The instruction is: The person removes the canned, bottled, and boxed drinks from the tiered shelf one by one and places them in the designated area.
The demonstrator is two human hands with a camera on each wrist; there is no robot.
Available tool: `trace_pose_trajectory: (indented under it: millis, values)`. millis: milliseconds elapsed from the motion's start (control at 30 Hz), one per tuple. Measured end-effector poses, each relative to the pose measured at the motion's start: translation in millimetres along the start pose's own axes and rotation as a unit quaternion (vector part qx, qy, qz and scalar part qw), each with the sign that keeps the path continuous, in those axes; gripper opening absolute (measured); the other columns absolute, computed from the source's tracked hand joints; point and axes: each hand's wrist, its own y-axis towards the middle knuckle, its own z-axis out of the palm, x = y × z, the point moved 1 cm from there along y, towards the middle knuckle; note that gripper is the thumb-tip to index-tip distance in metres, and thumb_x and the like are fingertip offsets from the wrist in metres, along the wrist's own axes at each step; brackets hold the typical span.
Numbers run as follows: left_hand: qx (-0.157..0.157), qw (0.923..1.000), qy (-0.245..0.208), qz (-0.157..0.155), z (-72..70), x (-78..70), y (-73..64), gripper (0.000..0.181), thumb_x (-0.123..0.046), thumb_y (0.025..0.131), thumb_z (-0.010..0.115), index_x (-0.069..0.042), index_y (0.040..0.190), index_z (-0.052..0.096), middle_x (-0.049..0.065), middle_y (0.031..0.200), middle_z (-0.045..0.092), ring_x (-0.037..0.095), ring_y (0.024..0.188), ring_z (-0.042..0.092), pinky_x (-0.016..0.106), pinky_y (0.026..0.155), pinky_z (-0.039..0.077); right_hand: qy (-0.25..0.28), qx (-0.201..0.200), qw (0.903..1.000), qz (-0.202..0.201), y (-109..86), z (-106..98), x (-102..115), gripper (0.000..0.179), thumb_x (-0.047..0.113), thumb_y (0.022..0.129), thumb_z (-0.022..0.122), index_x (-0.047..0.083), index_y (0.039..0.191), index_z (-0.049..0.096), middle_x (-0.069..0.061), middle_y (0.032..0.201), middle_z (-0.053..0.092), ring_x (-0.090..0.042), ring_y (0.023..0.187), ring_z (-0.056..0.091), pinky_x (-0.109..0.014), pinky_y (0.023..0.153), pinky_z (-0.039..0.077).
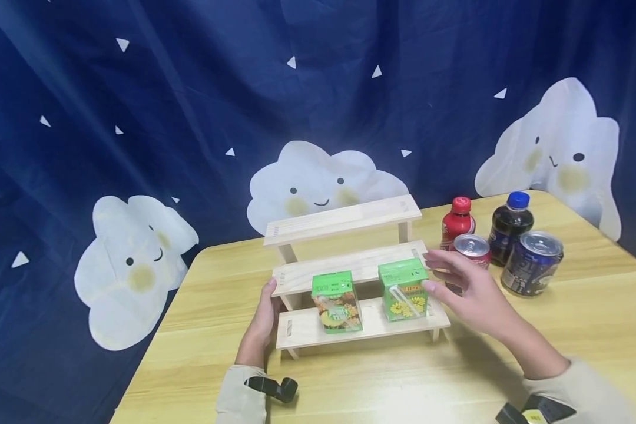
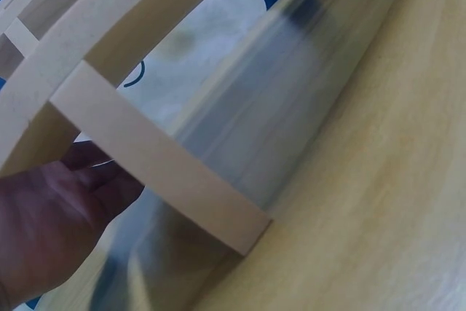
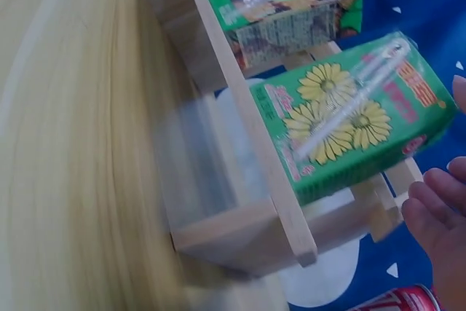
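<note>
A three-step wooden display rack (image 1: 344, 262) stands on the table. On its lowest step sit two green drink cartons: one with brown print (image 1: 340, 303), and a chrysanthemum one with yellow flowers (image 1: 403, 291) and a straw on its front. My left hand (image 1: 262, 321) holds the rack's left side; in the left wrist view its fingers (image 2: 113, 183) pass behind a wooden leg and are partly hidden. Beside the flowered carton is my right hand (image 1: 474, 291), fingers extended and thumb apart. A gap shows between that hand and the carton in the right wrist view.
Right of the rack stand a red-capped bottle (image 1: 458, 221), a red can (image 1: 473, 247), a dark bottle with a blue cap (image 1: 511, 227) and a dark blue can (image 1: 532, 265). A blue curtain (image 1: 201, 106) with white clouds hangs behind the table (image 1: 191, 353).
</note>
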Motion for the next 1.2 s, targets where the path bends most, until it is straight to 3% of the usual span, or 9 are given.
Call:
trace_pose_trajectory:
  millis: [100,333,433,700,933,1200]
  values:
    - [-0.005,0.9999,-0.003,-0.009,-1.9,1.8,1.1,0.070,-0.067,0.093,0.009,-0.028,0.149,0.021,0.012,0.147,0.033,0.032,0.134,0.034,0.052,0.108,0.026,0.004,0.009,0.9999,0.011,1.1,5.4,1.4,0.052,0.008,0.083,0.071,-0.003,0.130,0.050,-0.019,0.121,0.060,0.006,0.105,0.055,-0.011,0.086,0.045]
    - [-0.004,1.0000,0.002,-0.002,0.8,-2.9,-2.8,0.069,-0.065,0.093,0.010,-0.027,0.150,0.020,0.010,0.150,0.028,0.032,0.138,0.028,0.052,0.110,0.023,-0.004,0.019,0.9991,0.037,2.8,16.8,2.1,0.058,0.016,0.082,0.074,0.002,0.133,0.049,-0.019,0.125,0.057,-0.027,0.108,0.060,-0.017,0.086,0.048]
    - [-0.005,1.0000,0.005,-0.001,1.1,-3.8,-3.1,0.067,-0.064,0.094,0.010,-0.028,0.150,0.020,0.009,0.152,0.026,0.031,0.139,0.026,0.052,0.111,0.021,-0.005,0.023,0.9986,0.048,2.8,19.3,1.9,0.060,0.018,0.082,0.074,0.003,0.134,0.049,-0.019,0.125,0.057,-0.030,0.108,0.060,-0.021,0.086,0.049]
    - [-0.006,1.0000,-0.004,-0.001,1.8,-4.5,-3.2,0.071,-0.067,0.092,0.012,-0.026,0.149,0.023,0.012,0.148,0.032,0.033,0.136,0.031,0.052,0.110,0.022,-0.001,0.026,0.9986,0.046,2.7,18.7,1.0,0.058,0.016,0.083,0.073,0.001,0.133,0.049,-0.019,0.120,0.061,-0.028,0.105,0.062,-0.012,0.084,0.046]
    - [0.006,0.9999,-0.006,0.009,1.1,-1.6,-2.4,0.072,-0.065,0.093,0.009,-0.023,0.150,0.020,0.017,0.146,0.033,0.037,0.132,0.035,0.052,0.106,0.029,-0.011,0.024,0.9990,0.035,1.7,17.1,-1.4,0.056,0.015,0.082,0.073,0.000,0.131,0.051,-0.015,0.113,0.064,-0.025,0.101,0.064,-0.015,0.084,0.048]
    - [0.009,0.9999,-0.009,0.006,1.7,-4.6,-2.9,0.075,-0.068,0.091,0.011,-0.023,0.151,0.017,0.015,0.149,0.030,0.034,0.134,0.033,0.052,0.108,0.026,0.001,0.018,0.9998,0.012,2.0,15.0,-1.0,0.054,0.009,0.081,0.073,-0.001,0.130,0.052,-0.016,0.111,0.064,0.001,0.098,0.059,-0.013,0.083,0.047]
